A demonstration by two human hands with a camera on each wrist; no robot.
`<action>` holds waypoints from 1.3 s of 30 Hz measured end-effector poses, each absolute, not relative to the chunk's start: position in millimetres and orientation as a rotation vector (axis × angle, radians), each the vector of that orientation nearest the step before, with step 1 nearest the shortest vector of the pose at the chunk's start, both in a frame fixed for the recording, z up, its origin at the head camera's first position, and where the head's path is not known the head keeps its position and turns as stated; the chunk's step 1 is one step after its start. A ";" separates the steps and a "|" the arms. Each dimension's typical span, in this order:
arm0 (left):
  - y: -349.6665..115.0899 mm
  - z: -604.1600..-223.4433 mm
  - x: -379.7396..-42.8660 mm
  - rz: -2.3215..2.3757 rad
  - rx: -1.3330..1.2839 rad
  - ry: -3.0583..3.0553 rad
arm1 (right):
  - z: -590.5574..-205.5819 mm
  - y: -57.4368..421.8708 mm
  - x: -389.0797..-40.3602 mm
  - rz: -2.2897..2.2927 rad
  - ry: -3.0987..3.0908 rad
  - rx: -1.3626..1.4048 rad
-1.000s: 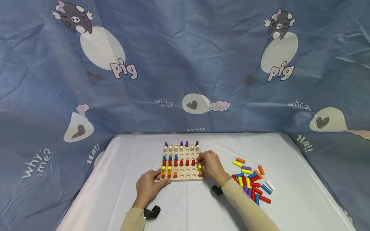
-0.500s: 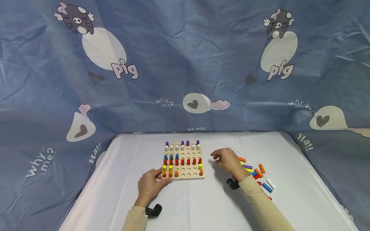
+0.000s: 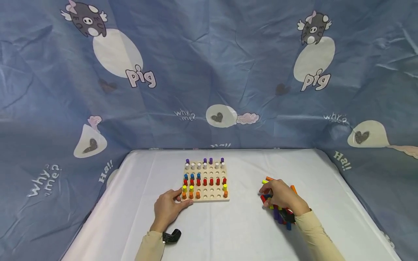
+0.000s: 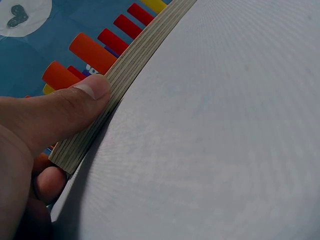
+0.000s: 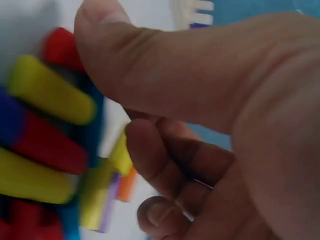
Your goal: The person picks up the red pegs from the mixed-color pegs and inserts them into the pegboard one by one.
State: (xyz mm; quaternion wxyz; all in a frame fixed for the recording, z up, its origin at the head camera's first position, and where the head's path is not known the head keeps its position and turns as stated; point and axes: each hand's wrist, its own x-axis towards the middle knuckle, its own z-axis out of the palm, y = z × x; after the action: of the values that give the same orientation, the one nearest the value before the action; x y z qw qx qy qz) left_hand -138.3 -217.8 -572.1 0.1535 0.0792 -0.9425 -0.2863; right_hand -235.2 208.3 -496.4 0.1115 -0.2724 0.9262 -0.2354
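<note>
A wooden pegboard (image 3: 209,200) with upright coloured pegs lies flat on the white-covered table. At its near left corner my left hand (image 3: 168,211) grips the board, the thumb along the front edge and fingers at the side. The left wrist view shows that thumb beside orange pegs (image 4: 93,53). My right hand (image 3: 283,196) hovers low over a heap of loose pegs and hides much of it. In the right wrist view its thumb is near a red peg (image 5: 61,48) and a yellow peg (image 5: 52,91); thumb and fingers stand apart with no peg visible between them.
Loose orange pegs (image 3: 293,189) and purple pegs (image 3: 276,214) show around the right hand. Behind the table (image 3: 202,232) hangs a blue printed cloth (image 3: 183,83). Each wrist wears a black device (image 3: 172,236).
My right hand has let go of a red peg, now standing at the right end of the red row, and moved right over the loose pegs. The left hand stays on the board.
</note>
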 end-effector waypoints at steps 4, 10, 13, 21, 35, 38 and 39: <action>-216.1 -571.9 -138.0 -0.838 0.230 -2.704 | -512.5 210.8 -233.9 -0.714 2.732 -0.846; -215.2 -572.0 -138.4 -0.814 0.255 -2.730 | -523.2 209.6 -238.2 -0.750 2.771 -0.903; -216.4 -571.3 -139.3 -0.799 0.250 -2.728 | -525.5 207.9 -241.1 -0.760 2.797 -0.925; -217.3 -571.2 -140.9 -0.828 0.241 -2.710 | -532.5 205.3 -240.8 -0.889 2.838 -0.828; -218.7 -573.3 -138.4 -0.821 0.251 -2.703 | -528.6 171.0 -248.0 -1.234 2.959 -0.866; -218.5 -573.1 -138.6 -0.815 0.258 -2.705 | -524.2 157.8 -253.0 -1.253 2.999 -0.839; -218.3 -572.9 -138.7 -0.812 0.261 -2.706 | -522.4 152.9 -255.0 -1.270 3.016 -0.827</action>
State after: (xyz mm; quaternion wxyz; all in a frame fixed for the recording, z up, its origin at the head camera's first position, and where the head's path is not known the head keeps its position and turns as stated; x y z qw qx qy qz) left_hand -138.7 -218.3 -572.9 0.1516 0.0911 -0.9427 -0.2830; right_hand -255.0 152.9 -522.4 -0.1167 -0.2432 0.8875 -0.3736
